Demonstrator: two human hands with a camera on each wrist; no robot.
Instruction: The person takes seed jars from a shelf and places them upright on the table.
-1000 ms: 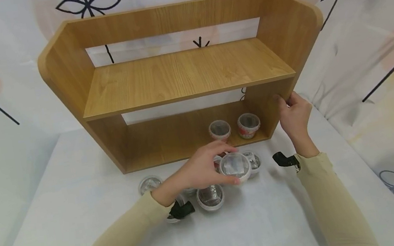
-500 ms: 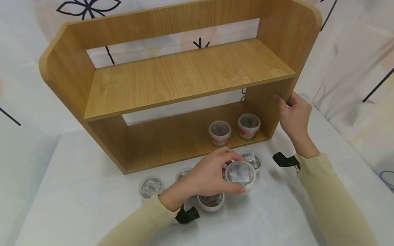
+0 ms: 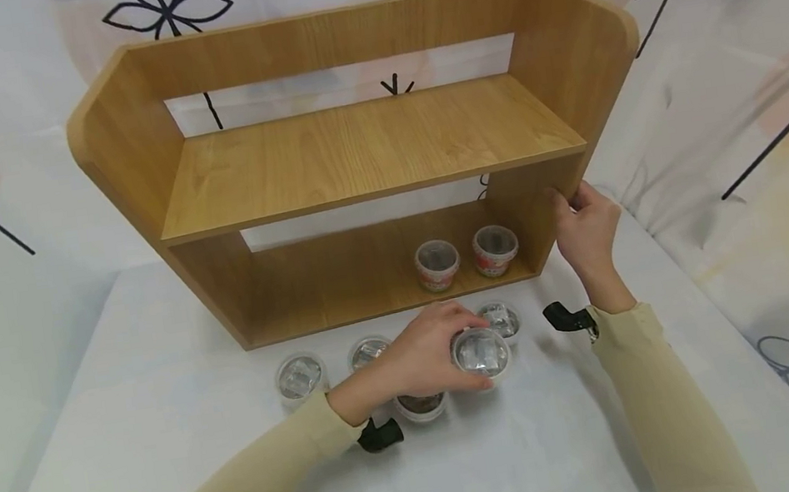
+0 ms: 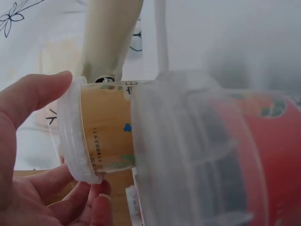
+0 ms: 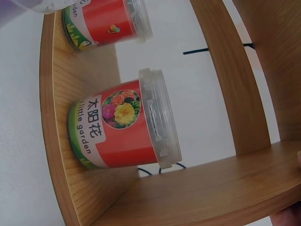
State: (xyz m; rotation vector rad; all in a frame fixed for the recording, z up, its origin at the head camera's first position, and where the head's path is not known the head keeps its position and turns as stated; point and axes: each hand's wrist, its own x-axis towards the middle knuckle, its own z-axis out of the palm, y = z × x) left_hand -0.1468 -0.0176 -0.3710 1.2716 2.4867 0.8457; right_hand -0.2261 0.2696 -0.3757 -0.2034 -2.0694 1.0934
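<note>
My left hand (image 3: pixel 421 353) pinches a lidded plastic cup (image 3: pixel 481 354) at the table, just in front of the shelf unit. In the left wrist view that cup shows a tan-orange label (image 4: pixel 106 134), with thumb above and fingers below its white-rimmed lid. My right hand (image 3: pixel 589 229) grips the front edge of the wooden shelf unit's (image 3: pixel 366 153) right side panel. On the bottom board stand two red-labelled cups, a left one (image 3: pixel 438 267) and a right one (image 3: pixel 495 252). The right wrist view shows flowers and "little garden" on the nearer cup (image 5: pixel 120 127).
More lidded cups stand on the white table (image 3: pixel 187 443): one at left (image 3: pixel 301 377), one behind my left wrist (image 3: pixel 368 352), one partly under my left hand (image 3: pixel 421 409) and one behind the held cup (image 3: pixel 500 318). A blurred red cup (image 4: pixel 282 155) fills the left wrist view's right side.
My left hand has moved slightly right and toward the front of the table with the cup, uncovering the left cup on the shelf. The right hand keeps its grip on the panel.
</note>
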